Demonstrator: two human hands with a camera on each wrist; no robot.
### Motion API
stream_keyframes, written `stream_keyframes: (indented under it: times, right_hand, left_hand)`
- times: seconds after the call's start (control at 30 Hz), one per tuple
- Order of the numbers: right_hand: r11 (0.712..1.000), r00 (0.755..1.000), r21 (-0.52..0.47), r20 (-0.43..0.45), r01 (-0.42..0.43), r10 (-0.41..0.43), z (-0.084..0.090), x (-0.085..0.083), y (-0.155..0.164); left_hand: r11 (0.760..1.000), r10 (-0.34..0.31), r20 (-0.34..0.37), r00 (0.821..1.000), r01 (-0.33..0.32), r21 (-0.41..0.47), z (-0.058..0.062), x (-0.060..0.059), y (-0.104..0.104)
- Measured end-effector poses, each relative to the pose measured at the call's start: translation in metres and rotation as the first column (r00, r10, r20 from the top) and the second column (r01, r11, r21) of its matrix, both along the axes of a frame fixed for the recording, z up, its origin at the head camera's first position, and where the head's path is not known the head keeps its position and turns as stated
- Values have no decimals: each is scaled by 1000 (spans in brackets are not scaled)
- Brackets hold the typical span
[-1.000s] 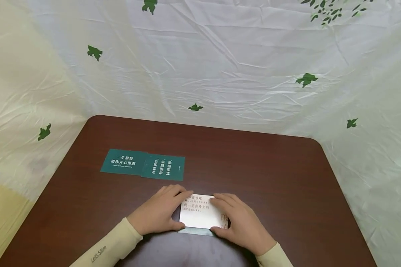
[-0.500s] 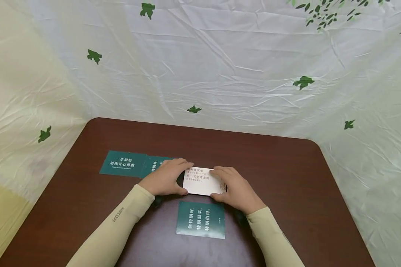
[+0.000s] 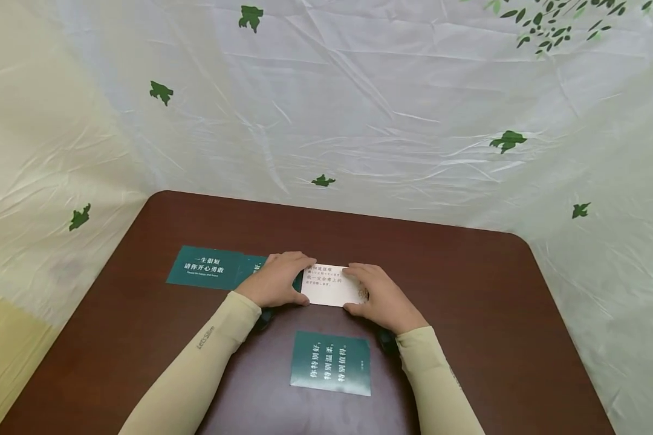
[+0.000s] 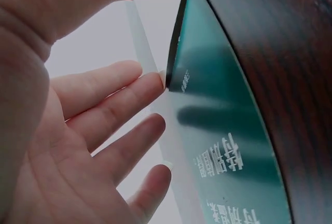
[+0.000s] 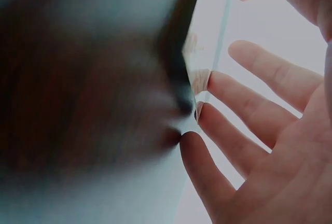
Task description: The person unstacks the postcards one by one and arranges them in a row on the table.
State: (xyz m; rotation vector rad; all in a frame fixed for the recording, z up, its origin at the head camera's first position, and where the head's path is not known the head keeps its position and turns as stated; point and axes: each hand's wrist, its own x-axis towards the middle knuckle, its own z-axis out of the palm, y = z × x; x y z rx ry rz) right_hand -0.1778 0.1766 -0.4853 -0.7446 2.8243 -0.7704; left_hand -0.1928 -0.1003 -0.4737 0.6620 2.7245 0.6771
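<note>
A white card (image 3: 331, 285) with reddish-brown printed characters lies between my two hands, beyond the middle of the table. My left hand (image 3: 280, 279) holds its left end, thumb at the near edge and forefinger at the far one. At the right end my right hand (image 3: 385, 295) grips it the same way. In the right wrist view, fingertips (image 5: 205, 111) meet the card's edge (image 5: 199, 81). A green card (image 4: 223, 105) with white characters lies beside the left fingers in the left wrist view; the left hand partly covers it in the head view.
Another green card (image 3: 204, 269) lies at the far left, overlapping the partly covered one. A third green card (image 3: 331, 364) lies nearer, between the forearms. The dark brown table (image 3: 484, 338) ends at a pale curtain (image 3: 392, 109) with green leaf prints.
Both hands have moved the white card away from the front, onto the table farther back. The green card that was beneath it now shows at the front. The last half second brings only slight forward movement.
</note>
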Motion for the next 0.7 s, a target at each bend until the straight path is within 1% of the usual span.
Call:
stream_keyframes:
  times: [0.17,0.27,0.4,0.7]
  right_hand:
    - [1000,1000,3,7,-1,1,0,-3,0]
    - [1000,1000,4,17,1,-1,-1,-3,0]
    - [1000,1000,1,11,-1,1,-2,-2,1]
    - [1000,1000,-6,21,-1,1,-4,-1,2]
  left_hand:
    - [1000,5,-4,1000,-5,-10,-3,-2,0]
    - [1000,10,-4,1000,-10,0,-3,-2,-1]
    - [1000,11,-3,1000,-11,6,-1,0,-1]
    - [1000,1,-8,1000,-1,-22,1,-1,-2]
